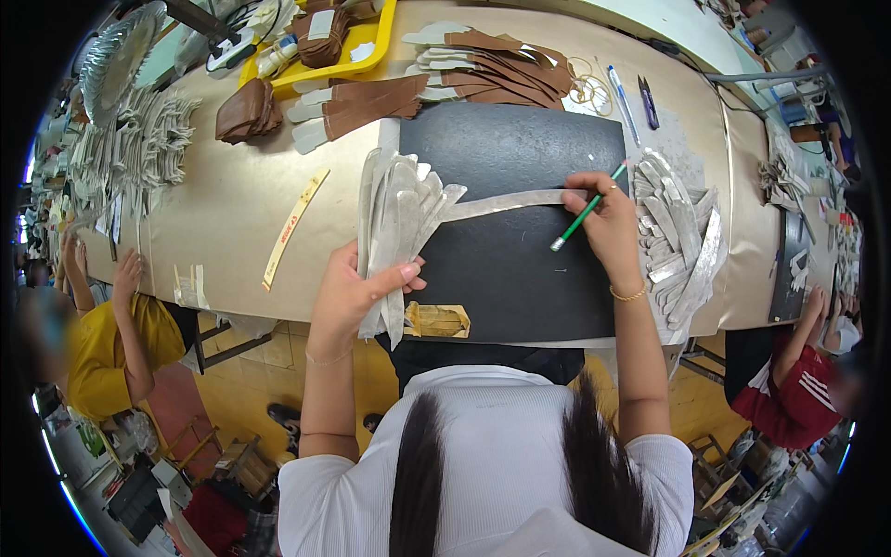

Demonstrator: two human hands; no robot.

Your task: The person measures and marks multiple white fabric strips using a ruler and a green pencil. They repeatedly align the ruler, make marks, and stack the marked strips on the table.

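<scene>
Fingers [594,190] pinch green pencil [585,215] w/ strip [506,201] edge on mat [520,278].

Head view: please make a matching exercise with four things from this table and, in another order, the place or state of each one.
Things:
1. green pencil
2. fanned silver strips
3. yellow tray
4. brown strips

Places or states:
A. at the far edge of the table
B. held in the right hand
C. gripped by the left hand
D. fanned out beyond the black mat

Pairs: 1-B, 2-C, 3-A, 4-D
</scene>
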